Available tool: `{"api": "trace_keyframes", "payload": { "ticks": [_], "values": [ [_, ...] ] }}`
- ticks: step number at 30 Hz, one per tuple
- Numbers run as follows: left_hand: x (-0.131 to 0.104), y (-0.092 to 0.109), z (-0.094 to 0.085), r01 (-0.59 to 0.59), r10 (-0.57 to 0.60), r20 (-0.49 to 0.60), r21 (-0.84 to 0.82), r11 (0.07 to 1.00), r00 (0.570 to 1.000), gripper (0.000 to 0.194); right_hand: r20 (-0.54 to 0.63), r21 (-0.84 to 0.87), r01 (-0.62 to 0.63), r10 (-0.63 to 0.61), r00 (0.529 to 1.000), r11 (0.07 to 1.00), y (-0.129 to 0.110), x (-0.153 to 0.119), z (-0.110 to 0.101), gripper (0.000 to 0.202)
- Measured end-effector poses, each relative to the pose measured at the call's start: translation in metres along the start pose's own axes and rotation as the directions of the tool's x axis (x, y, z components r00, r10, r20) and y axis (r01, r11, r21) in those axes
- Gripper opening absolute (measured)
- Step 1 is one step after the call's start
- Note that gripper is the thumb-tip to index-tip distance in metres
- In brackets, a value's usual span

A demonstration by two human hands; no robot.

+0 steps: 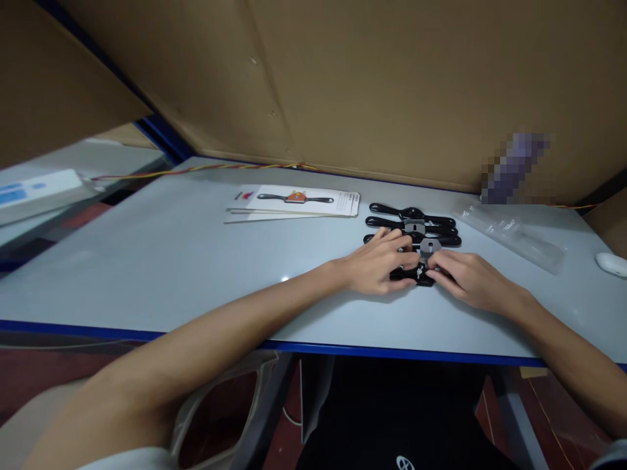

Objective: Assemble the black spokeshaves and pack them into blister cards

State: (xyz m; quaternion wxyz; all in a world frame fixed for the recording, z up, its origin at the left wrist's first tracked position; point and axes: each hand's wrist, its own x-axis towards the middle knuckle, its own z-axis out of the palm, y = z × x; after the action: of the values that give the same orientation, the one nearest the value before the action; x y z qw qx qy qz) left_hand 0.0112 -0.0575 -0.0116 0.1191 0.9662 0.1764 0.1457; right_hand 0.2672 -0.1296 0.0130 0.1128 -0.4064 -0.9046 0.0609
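Note:
Several black spokeshaves lie stacked in a row on the table, the farthest spokeshave (411, 213) pointing left to right. Just nearer is another spokeshave (386, 222) with a grey metal plate at its middle. My left hand (379, 262) is closed over the nearest spokeshave (425, 277), its fingers curled and hiding the left handle. A grey metal blade (430, 248) with a hole stands above that spokeshave's middle. The fingertips of my right hand (465, 274) pinch the lower edge of this blade.
Printed cards (298, 200) showing a spokeshave lie to the left. Clear plastic packaging (512, 235) rests at the right, with a white mouse (612, 264) beyond it. A cardboard wall (372, 85) closes off the back, where a twisted wire (215, 168) runs along the edge.

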Motion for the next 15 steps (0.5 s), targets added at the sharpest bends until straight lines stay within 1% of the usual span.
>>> {"api": "trace_keyframes", "payload": {
  "ticks": [3, 5, 7, 11, 15],
  "values": [
    [-0.0001, 0.0005, 0.0003, 0.016, -0.016, 0.0, -0.003, 1.0, 1.0, 0.035, -0.001, 0.005, 0.021, -0.021, 1.0, 1.0, -0.0004, 0.0003, -0.0005, 0.019],
    [0.0001, 0.0011, 0.0007, 0.035, -0.035, -0.012, -0.021, 0.999, 0.999, 0.036, -0.031, -0.009, 0.049, -0.049, 0.998, 0.999, -0.001, 0.0002, 0.0003, 0.018],
    [0.0003, 0.0018, 0.0011, 0.051, -0.052, -0.024, -0.042, 0.998, 0.998, 0.04, -0.07, -0.034, 0.088, -0.09, 0.993, 0.996, -0.002, -0.0003, 0.0017, 0.022],
    [0.0005, 0.0029, 0.0009, 0.069, -0.07, -0.023, -0.055, 0.996, 0.997, 0.045, -0.098, -0.174, 0.149, -0.167, 0.981, 0.974, -0.0048, -0.0011, 0.0046, 0.029],
    [0.0007, 0.0035, 0.0005, 0.081, -0.082, -0.013, -0.072, 0.994, 0.997, 0.045, -0.092, -0.253, 0.138, -0.165, 0.982, 0.958, -0.0074, 0.0, 0.0062, 0.027]
  ]
}}
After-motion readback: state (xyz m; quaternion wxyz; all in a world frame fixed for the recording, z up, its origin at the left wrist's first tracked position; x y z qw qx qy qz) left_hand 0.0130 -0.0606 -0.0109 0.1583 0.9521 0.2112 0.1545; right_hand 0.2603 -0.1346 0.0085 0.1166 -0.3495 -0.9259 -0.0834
